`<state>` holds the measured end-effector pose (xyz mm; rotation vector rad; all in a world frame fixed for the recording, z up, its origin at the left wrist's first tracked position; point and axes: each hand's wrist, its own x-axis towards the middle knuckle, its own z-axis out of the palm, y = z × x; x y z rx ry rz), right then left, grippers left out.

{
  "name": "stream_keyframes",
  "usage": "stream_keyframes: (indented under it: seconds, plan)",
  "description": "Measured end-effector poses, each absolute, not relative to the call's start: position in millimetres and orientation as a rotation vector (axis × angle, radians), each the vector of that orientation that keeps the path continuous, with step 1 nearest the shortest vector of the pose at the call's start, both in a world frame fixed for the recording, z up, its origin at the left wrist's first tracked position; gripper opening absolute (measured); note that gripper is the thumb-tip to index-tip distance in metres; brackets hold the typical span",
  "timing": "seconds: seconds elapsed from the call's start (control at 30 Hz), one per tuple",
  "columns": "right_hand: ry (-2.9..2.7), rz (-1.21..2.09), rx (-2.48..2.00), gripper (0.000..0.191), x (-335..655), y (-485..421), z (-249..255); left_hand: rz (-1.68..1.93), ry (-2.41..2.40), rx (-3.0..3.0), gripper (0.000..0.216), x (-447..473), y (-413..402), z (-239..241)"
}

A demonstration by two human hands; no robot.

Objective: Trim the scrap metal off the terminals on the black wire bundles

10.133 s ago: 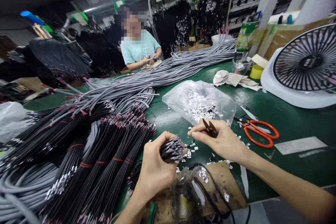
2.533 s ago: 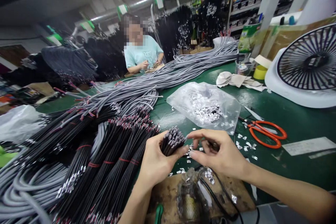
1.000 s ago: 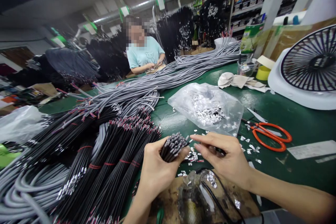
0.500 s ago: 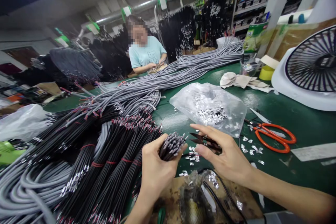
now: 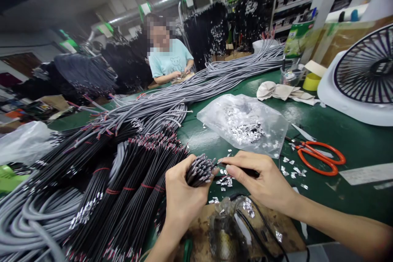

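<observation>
In my left hand (image 5: 184, 196) is a bundle of thin black cables (image 5: 201, 170), its grey-tipped ends pointing up and to the right. My fingers are wrapped around it. My right hand (image 5: 264, 176) grips small dark thread snips (image 5: 242, 168), mostly covered by my fingers. The tips of the snips sit at the right side of the bundle's ends, close to my left thumb; whether they touch a cable I cannot tell. Small silvery foil pieces (image 5: 225, 181) lie on the green table below the snips.
Tied bundles of black cables (image 5: 132, 196) and grey cables (image 5: 196, 88) cover the left and back. A clear plastic bag (image 5: 242, 123) holds foil bits. Orange-handled scissors (image 5: 322, 157) and a white fan (image 5: 362, 77) are at right. A stained board (image 5: 285, 229) lies in front; a person (image 5: 170, 57) sits opposite.
The blades of the snips, spread apart before, have come together as my right fingers squeezed. My left hand keeps the cable bundle in nearly the same place.
</observation>
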<state>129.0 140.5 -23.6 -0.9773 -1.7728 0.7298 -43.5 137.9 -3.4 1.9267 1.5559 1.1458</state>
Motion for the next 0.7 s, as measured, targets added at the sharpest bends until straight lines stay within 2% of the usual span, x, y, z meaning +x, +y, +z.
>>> stream_keyframes:
  seconds: [0.47,0.57,0.7]
  plan:
    - [-1.671,0.734,-0.917,0.021,135,142,-21,0.861,1.232,1.667,0.017,-54,141,9]
    - [-1.673,0.768,-0.798,0.007,133,144,-22,0.789,1.182,1.703,0.013,-50,138,8]
    - [-1.656,0.852,-0.885,0.018,130,148,-27,0.781,1.208,1.805,0.011,-45,137,6]
